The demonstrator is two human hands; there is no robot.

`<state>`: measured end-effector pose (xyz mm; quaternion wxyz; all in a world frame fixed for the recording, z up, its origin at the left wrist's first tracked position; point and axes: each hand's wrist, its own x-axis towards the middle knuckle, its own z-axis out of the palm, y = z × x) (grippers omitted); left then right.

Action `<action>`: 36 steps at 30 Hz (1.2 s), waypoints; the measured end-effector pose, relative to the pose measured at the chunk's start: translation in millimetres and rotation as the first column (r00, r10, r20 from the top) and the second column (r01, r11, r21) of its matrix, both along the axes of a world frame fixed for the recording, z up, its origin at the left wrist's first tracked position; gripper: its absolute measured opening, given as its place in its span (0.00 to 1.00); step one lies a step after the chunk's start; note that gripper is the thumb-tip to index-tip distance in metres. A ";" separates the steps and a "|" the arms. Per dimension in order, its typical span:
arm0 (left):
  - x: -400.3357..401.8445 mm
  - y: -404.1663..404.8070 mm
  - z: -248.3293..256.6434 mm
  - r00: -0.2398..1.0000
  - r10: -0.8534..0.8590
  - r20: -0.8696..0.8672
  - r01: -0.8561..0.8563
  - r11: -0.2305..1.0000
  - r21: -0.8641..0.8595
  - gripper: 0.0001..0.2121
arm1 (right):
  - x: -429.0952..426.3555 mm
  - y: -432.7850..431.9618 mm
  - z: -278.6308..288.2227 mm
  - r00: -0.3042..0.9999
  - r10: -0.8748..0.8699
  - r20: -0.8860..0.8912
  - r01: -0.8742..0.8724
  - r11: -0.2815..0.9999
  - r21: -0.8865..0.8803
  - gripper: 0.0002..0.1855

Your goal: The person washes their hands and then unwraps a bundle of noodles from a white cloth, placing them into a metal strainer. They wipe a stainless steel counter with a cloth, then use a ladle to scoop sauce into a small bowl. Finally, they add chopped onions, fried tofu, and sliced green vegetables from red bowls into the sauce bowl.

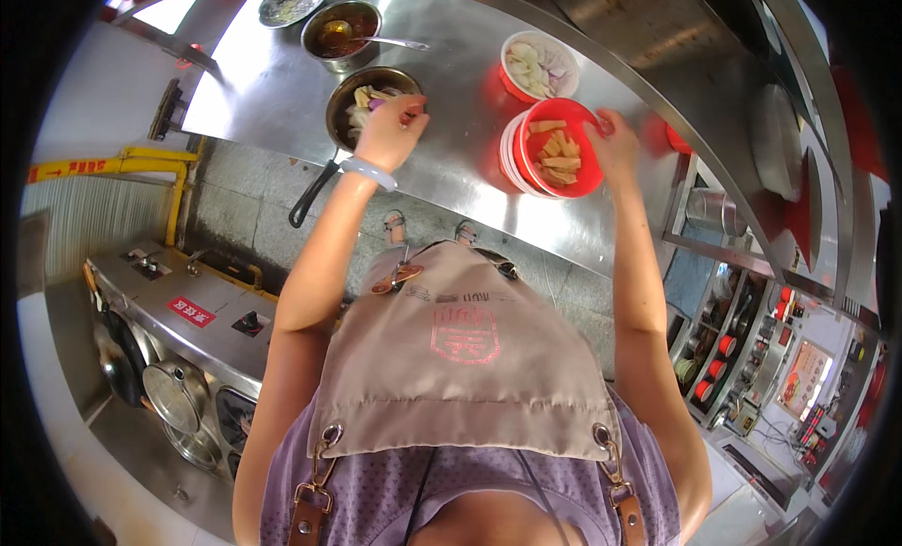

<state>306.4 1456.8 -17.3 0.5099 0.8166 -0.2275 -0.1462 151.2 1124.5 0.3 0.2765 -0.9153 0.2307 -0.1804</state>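
My left hand (392,131) hangs over a small metal pan (334,112) with a black handle (313,193). Its fingers are curled, and I cannot tell whether food is between them. Pale onion slices (357,119), a purple piece and tan strips (368,95) lie in the pan, partly hidden by the hand. My right hand (614,148) grips the right rim of a red plastic tub (530,148), the top one of a nested stack with white outsides. The tub leans towards me and holds tan strips (560,151), perhaps tofu skin.
Behind the stack stands a tub of sliced onion (539,67). A metal bowl of red sauce (342,56) with a ladle (398,43) and another metal bowl (292,3) are at the steel table's (451,109) far left. A steel stove counter (204,306) runs along my left.
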 end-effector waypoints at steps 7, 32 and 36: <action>-52.9 -78.9 -34.7 0.833 -0.242 -0.498 0.237 0.969 -0.076 0.18 | -45.7 -41.9 -36.4 0.931 0.030 -0.365 0.154 0.872 0.465 0.16; -74.5 -123.2 -25.2 0.771 -0.077 -0.632 -0.072 0.976 -0.207 0.17 | -57.1 -84.6 35.2 0.999 0.017 -0.051 0.017 0.795 0.607 0.09; -75.0 -135.3 -27.9 0.937 -0.052 -0.346 0.048 0.999 -0.021 0.19 | -68.0 -99.2 43.6 1.000 -0.001 -0.007 0.005 0.803 0.596 0.08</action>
